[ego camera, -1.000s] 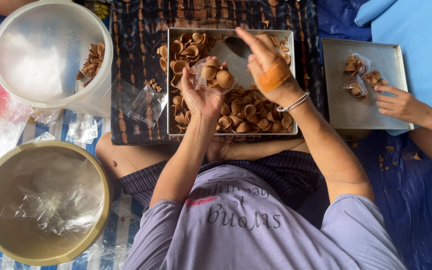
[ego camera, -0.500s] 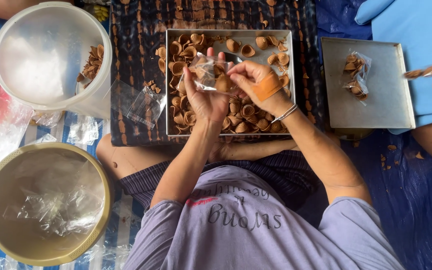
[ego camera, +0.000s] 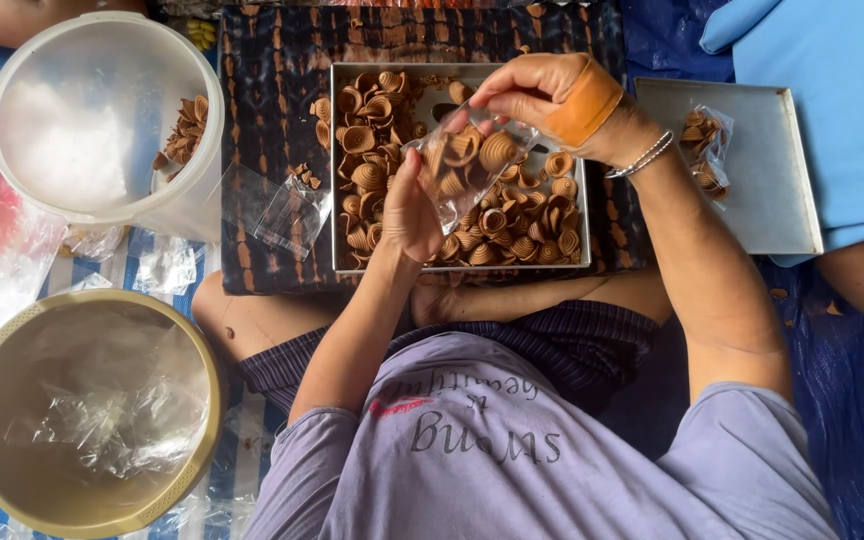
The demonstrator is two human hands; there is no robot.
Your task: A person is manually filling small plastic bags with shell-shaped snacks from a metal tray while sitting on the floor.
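Pinching a small clear bag [ego camera: 467, 165] of shell-shaped snacks, the left hand [ego camera: 410, 210] and right hand [ego camera: 542, 100] are held above the metal tray [ego camera: 582, 200].

A dark patterned cloth [ego camera: 272, 60] carries the snack-filled metal tray [ego camera: 335, 180].

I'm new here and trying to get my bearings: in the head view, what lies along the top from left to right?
White round plastic tub → loose clear plastic bag → metal tray of brown shell-shaped snacks → flat metal tray holding a small filled bag → blue cloth.
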